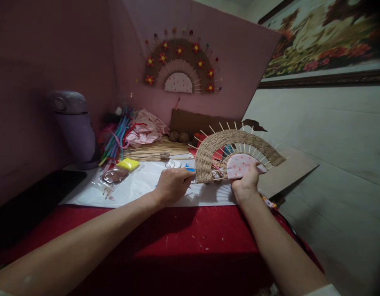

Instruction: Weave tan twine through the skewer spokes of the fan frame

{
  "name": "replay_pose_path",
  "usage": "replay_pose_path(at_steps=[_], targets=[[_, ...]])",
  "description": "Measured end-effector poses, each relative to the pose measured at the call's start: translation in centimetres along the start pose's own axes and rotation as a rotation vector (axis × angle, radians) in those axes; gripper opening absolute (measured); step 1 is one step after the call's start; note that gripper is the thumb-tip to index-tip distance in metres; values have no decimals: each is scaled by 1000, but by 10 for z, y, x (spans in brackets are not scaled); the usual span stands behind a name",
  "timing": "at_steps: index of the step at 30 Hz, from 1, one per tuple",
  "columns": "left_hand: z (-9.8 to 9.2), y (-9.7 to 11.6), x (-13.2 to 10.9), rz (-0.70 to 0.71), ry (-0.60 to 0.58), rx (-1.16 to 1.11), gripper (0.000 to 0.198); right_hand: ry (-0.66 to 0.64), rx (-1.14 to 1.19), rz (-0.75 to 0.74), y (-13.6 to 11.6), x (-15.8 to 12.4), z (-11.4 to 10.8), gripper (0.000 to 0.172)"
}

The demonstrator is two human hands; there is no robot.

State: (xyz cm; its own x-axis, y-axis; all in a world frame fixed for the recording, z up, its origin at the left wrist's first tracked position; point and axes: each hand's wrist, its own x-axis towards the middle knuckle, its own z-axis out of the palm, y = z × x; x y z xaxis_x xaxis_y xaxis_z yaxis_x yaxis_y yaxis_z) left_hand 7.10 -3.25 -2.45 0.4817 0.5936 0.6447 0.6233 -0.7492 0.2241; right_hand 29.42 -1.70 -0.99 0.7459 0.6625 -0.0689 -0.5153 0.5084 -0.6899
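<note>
A half-round woven fan (205,158), made of brown cord over thin pale sticks, is held up above the table. Its small half-round centre (239,164) is covered in pink dotted cloth. My right hand (247,183) grips that centre from below, with the thumb on the front. At the fan's left end, my left hand (174,185) is closed with its fingertips on a thin stick that pokes out past the woven band. Stick tips stand out all along the fan's outer edge.
A finished-looking fan with red flowers (179,50) shows on the pink board behind. On the white sheet (140,189) lie a yellow packet (128,164), a bag of brown clay-like material (112,176) and reed-like sticks (153,149). A purple bottle (74,127) stands left, beside pipe cleaners (117,137).
</note>
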Motion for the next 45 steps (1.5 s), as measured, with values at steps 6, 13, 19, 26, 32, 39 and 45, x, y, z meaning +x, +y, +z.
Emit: replay_pose_path(at_steps=[6,13,19,26,32,39,45], targets=[[-2,-2,2,-31,30,-27,21,-41,-22,-54,6,0,-3,26],[-1,2,2,-197,62,-50,21,10,19,-54,6,1,-2,23],[-7,8,3,-376,-41,37,20,48,30,-45,3,-1,-1,26],[-5,6,2,-299,-12,-108,21,2,52,-25,5,-2,-1,25],[-1,13,-2,-219,4,-199,20,-14,48,-79,5,3,-2,26],[-1,16,-1,-338,86,-290,25,-25,94,-78,4,6,-4,24],[7,11,-1,-373,43,-400,20,-77,63,-91,6,14,-8,29]])
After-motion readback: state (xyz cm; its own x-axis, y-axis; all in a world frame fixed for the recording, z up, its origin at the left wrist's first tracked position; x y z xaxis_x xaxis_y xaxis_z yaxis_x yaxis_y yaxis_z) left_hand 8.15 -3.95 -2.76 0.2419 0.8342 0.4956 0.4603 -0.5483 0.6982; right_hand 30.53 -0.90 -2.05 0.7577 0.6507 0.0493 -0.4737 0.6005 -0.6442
